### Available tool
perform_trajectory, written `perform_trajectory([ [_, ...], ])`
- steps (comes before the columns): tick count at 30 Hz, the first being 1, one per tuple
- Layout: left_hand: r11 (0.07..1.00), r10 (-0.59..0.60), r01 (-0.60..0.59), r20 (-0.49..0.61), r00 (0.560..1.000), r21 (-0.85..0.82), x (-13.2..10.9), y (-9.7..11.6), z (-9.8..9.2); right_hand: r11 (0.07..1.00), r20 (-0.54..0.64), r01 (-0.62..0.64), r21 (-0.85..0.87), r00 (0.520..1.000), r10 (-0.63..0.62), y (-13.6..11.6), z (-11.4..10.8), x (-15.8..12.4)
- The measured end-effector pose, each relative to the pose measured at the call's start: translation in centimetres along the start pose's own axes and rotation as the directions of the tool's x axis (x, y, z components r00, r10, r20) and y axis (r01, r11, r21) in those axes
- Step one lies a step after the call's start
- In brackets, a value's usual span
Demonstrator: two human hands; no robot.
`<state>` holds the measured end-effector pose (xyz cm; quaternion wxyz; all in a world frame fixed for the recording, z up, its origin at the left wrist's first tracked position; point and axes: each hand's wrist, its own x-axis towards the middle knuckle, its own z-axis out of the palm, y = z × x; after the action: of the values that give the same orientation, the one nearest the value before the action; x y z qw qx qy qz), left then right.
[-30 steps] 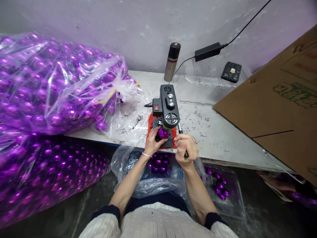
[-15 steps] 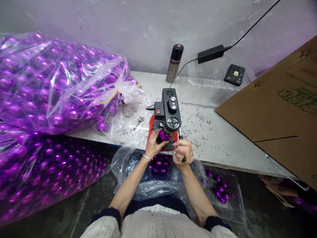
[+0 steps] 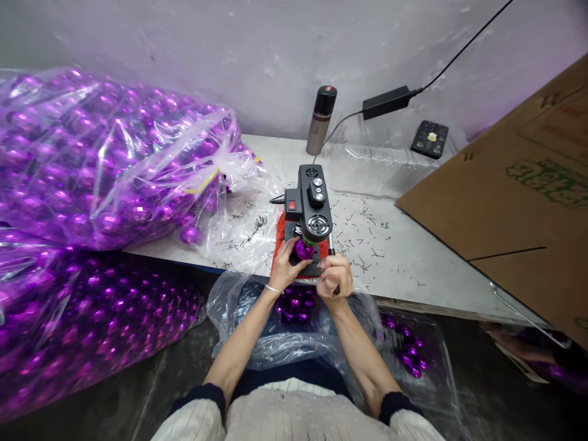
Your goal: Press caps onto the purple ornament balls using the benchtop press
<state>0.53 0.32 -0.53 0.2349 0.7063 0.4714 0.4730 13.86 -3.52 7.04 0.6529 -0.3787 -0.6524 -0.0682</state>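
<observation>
My left hand (image 3: 285,267) grips a shiny purple ball (image 3: 304,249) between thumb and fingers, right under the head of a small black bench machine (image 3: 315,205). The machine has round grilles, silver knobs and a red switch, and stands on a red mat (image 3: 280,236). Wrapped in my right hand (image 3: 335,275) is the machine's lever handle (image 3: 337,289), whose metal rod rises along the machine's right side. The ball's top is hidden by the machine head. Below the table edge, more purple balls (image 3: 296,303) lie in clear plastic on my lap.
Big clear bags of purple balls (image 3: 114,165) fill the left side. A flask (image 3: 321,119), a power adapter (image 3: 388,102) and a black box (image 3: 429,139) are at the back. A cardboard box (image 3: 514,202) leans in from the right. Dark clippings litter the white table (image 3: 404,263).
My right hand and the lever handle have shifted slightly, with the fist turned a little. The left hand keeps the ball under the machine head. The whole view has moved a little.
</observation>
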Motion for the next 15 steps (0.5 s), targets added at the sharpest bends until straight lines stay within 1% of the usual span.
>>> perform_trajectory([
  [2,1.000,-0.012,0.012,0.002,1.000,-0.007,0.1,0.1,0.0,0.998,-0.010,-0.055,-0.015,0.998,0.055,-1.0,-0.3,1.7],
  [5,0.999,-0.024,0.024,0.003,1.000,-0.026,0.0,0.3,-0.4,0.985,0.014,-0.172,-0.019,0.985,0.172,-2.7,-0.9,4.7],
  [7,1.000,-0.014,0.014,-0.014,1.000,-0.024,-0.7,0.7,-1.0,0.975,0.033,-0.220,-0.013,0.975,0.220,-3.4,-1.2,6.0],
  [8,1.000,0.001,-0.002,-0.023,1.000,-0.011,-1.3,1.0,-1.4,0.974,0.042,-0.225,-0.009,0.973,0.225,-3.6,-1.2,6.4],
  [10,0.996,0.079,-0.079,-0.012,0.997,0.033,-3.0,1.5,-2.3,0.979,0.053,-0.201,-0.006,0.978,0.201,-3.6,-1.3,6.3],
  [11,0.988,0.139,-0.140,0.016,0.990,0.059,-3.9,1.7,-2.6,0.984,0.057,-0.180,-0.008,0.982,0.180,-3.4,-1.4,6.1],
  [13,0.954,0.268,-0.278,0.100,0.958,0.113,-5.8,2.1,-3.2,0.990,0.067,-0.142,-0.017,0.988,0.142,-3.1,-1.4,5.3],
  [15,0.902,0.371,-0.398,0.172,0.913,0.166,-7.3,2.5,-3.4,0.992,0.073,-0.126,-0.020,0.989,0.127,-2.7,-1.5,4.7],
])
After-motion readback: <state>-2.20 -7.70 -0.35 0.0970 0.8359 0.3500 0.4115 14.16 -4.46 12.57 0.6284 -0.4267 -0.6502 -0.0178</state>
